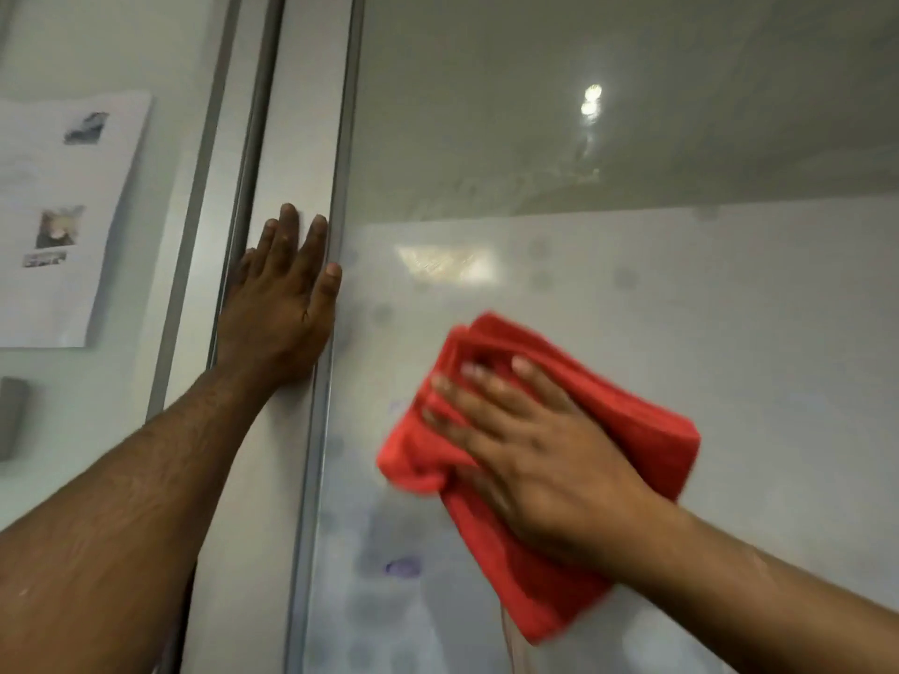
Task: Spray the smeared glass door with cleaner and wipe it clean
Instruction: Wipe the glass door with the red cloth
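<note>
Hanging at the 9 o'clock edge of the view, a printed paper sheet (68,211) with small pictures is fixed to the pale wall (29,51). Below it, toward 8 o'clock, a grey object (12,418) is mounted on the same wall; its kind cannot be told.

A grey metal door frame (296,138) runs from 12 o'clock down to 6 o'clock, slightly tilted, and separates the wall from the glass door (632,284).

The left hand (279,304) lies flat on the frame, just left of the view's centre. Its grip is wide: fingers straight and spread, pointing toward 12 o'clock, holding nothing. The outermost finger reaches the frame's edge strip beside the glass. The left forearm (112,518) enters from 8 o'clock.

The glass door fills the view from centre to 3 o'clock. Faint round smudges (625,279) are scattered over the pane, and a purple mark (403,567) sits near 6 o'clock. A bright light reflection (591,102) shows toward 1 o'clock.

The right hand (530,445) presses a folded red cloth (637,430) against the glass at about 4 o'clock from centre. Its grip is flat and extended: fingers straight, lying on top of the cloth, pointing toward 11 o'clock. The cloth covers the glass under the palm and projects beyond the hand on all sides. Hand and cloth are motion-blurred.
</note>
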The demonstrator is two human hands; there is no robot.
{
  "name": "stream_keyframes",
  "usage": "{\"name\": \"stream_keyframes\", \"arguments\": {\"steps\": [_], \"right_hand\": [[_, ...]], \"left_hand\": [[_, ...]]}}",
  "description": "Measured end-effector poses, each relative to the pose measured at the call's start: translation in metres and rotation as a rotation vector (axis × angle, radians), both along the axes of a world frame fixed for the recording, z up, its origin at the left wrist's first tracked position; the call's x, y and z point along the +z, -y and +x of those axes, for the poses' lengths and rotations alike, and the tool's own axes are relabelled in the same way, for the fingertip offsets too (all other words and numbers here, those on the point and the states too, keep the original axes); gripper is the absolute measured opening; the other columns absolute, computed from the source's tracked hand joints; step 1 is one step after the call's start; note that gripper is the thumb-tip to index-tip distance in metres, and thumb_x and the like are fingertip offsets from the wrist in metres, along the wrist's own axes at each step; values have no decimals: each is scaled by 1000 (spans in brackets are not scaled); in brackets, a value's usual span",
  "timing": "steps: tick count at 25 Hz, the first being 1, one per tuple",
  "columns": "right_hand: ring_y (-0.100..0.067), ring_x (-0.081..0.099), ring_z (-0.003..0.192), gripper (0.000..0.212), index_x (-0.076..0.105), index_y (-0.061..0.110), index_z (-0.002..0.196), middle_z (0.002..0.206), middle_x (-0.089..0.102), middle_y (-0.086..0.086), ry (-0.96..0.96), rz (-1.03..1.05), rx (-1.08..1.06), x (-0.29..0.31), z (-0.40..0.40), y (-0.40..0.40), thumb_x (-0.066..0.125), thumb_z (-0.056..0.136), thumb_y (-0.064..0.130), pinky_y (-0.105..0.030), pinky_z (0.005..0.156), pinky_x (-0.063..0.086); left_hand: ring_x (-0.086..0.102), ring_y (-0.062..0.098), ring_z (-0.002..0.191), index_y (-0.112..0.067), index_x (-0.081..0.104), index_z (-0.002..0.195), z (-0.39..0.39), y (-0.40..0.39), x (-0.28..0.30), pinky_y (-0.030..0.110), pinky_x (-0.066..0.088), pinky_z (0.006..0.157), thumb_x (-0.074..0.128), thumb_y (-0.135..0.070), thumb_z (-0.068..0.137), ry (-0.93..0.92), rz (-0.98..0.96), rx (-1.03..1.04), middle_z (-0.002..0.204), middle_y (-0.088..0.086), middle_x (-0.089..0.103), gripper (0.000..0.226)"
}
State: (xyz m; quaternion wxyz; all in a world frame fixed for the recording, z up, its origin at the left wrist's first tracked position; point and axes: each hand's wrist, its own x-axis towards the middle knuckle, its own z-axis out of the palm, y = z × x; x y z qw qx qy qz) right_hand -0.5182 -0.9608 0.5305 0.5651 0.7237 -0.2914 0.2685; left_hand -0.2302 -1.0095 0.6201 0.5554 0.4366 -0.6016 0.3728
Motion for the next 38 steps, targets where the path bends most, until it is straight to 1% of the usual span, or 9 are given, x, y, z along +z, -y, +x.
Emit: {"name": "stream_keyframes", "arguments": {"steps": [2, 6, 8, 11, 15, 22, 26, 31, 38], "right_hand": [[-18, 33, 143, 51, 41, 32, 146, 154, 38, 4, -34, -7, -24, 3, -35, -2, 39, 96, 43, -43, 119, 17], [-20, 22, 148, 52, 28, 31, 151, 160, 27, 4, 534, -136, -44, 99, -43, -2, 28, 100, 42, -43, 118, 12], [-19, 16, 149, 53, 25, 30, 153, 162, 20, 6, 599, -114, -47, 125, 2, 3, 28, 102, 42, -44, 119, 7], [-20, 17, 149, 55, 25, 28, 153, 161, 23, 4, 277, -52, -37, 88, 51, 7, 30, 101, 42, -45, 120, 8], [-21, 38, 141, 54, 46, 28, 143, 153, 40, 3, -211, 20, -11, -34, 28, 1, 44, 91, 41, -45, 117, 19], [-20, 18, 149, 53, 24, 31, 153, 161, 23, 4, 428, -128, -69, 136, 45, 9, 27, 102, 44, -45, 119, 8], [-20, 18, 149, 56, 24, 30, 153, 161, 23, 4, 194, -93, -82, 134, 90, 16, 24, 99, 45, -48, 119, 9], [-20, 28, 146, 53, 37, 31, 148, 156, 34, 4, -331, 36, -77, 44, 64, 5, 30, 97, 43, -48, 119, 16], [-18, 11, 150, 60, 12, 38, 153, 163, 13, 7, -161, -71, -232, 132, 74, 7, 10, 97, 58, -49, 120, 6]], "left_hand": [[-10, 9, 153, -35, 4, 159, 5, 1, -2, 37, 1, 125, 7, -60, 97, 24, -5, 3, 167, -7, -10, 66], [-7, 8, 153, -33, 5, 159, 6, 5, -2, 36, 2, 125, 10, -54, 100, 23, -43, -40, 167, -6, -7, 63], [-3, 9, 153, -30, 4, 159, 7, 5, -5, 36, 5, 125, 15, -47, 103, 18, -72, -82, 168, -6, -1, 60], [3, 11, 153, -24, 5, 159, 11, 0, -7, 36, 8, 125, 24, -36, 107, 24, -77, -142, 167, -3, 6, 58], [8, 17, 154, -13, 15, 159, 11, -6, -4, 37, 10, 126, 30, -25, 108, 34, -50, -121, 167, 4, 10, 55], [2, 11, 153, -20, 9, 160, 14, -2, -6, 31, 5, 125, 31, -29, 109, 61, -34, -184, 167, -3, 3, 56], [6, 16, 154, -15, 16, 159, 18, -5, -3, 34, 9, 125, 36, -22, 108, 77, -30, -218, 167, 3, 8, 55], [11, 21, 153, -9, 25, 156, 18, -7, -2, 41, 14, 125, 37, -14, 107, 75, -29, -198, 165, 7, 17, 50], [10, 21, 154, -9, 23, 156, 18, -6, -6, 37, 10, 125, 36, -14, 107, 95, -26, -202, 166, 7, 14, 51]]}}
